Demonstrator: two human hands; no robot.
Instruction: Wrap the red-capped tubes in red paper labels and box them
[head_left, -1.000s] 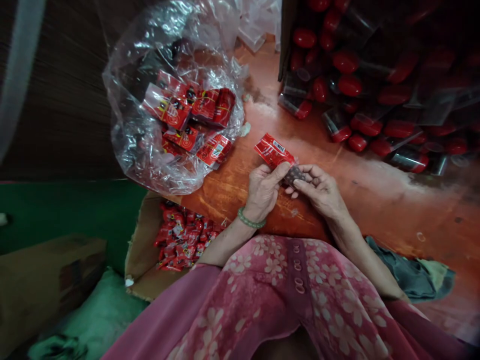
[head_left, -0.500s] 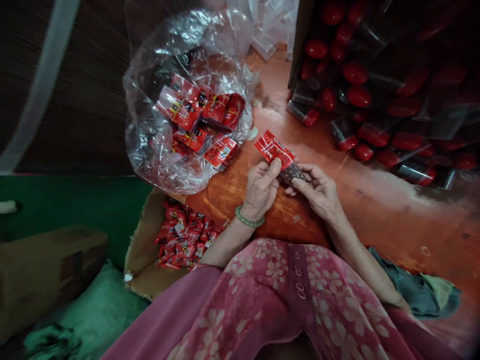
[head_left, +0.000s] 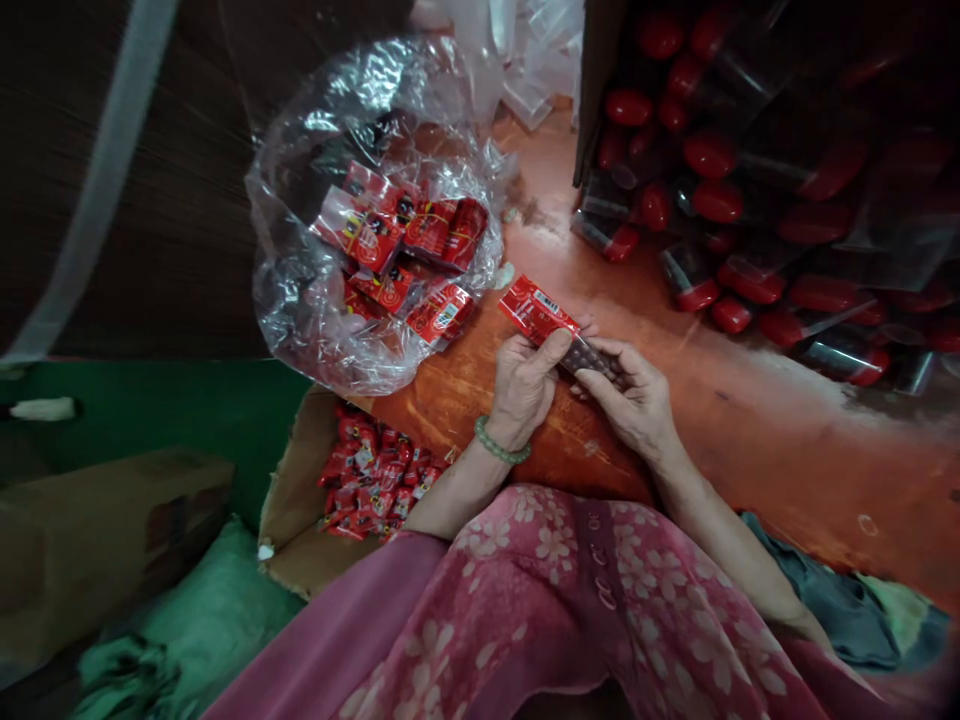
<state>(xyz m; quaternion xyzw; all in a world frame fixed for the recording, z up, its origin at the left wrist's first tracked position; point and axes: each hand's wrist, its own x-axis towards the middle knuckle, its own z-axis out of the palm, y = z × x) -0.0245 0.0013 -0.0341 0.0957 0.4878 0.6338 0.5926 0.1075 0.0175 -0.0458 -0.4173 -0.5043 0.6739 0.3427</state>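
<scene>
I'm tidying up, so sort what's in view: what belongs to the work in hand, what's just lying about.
Likely the work:
red-labelled packet, held by left hand and right hand
clear bag with red packets
open carton with small red packs
red-capped containers, probably

Likely lying about:
dark cloth
green sack
cardboard box, far left

Brown cardboard carton (head_left: 97,550) at near left, pale green sack (head_left: 217,590) beside it, crumpled dark grey-green cloth (head_left: 832,605) at near right, translucent plastic pieces (head_left: 541,60) at far centre
</scene>
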